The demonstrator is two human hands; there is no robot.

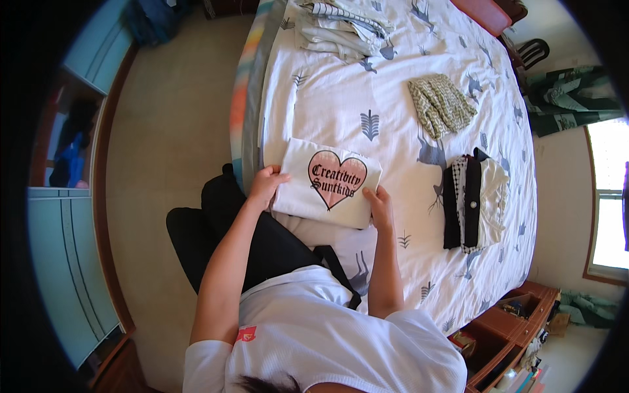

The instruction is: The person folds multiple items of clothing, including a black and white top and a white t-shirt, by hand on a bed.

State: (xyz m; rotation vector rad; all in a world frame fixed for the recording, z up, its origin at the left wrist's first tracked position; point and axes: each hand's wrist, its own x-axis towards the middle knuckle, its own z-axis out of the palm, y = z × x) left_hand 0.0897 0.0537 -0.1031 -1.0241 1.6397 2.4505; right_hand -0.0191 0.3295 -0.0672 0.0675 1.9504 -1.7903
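A white T-shirt [295, 196], folded into a rectangle, lies between my hands with its pink heart print and black lettering facing up. My left hand [267, 186] grips its left edge, thumb on top. At the right edge, my right hand [381, 207] pinches the cloth, with its thumb near the heart. The fingers under the shirt are hidden. Beneath and around it spreads a white bedsheet [339, 118] with grey deer and plant prints.
A stack of folded light clothes [339, 32] sits at the bed's far end. A green patterned folded garment [442, 104] lies right of centre, and a row of folded black and white clothes [474, 201] further right. A wooden cabinet [521, 319] stands at lower right, blue wardrobe doors [64, 260] at left.
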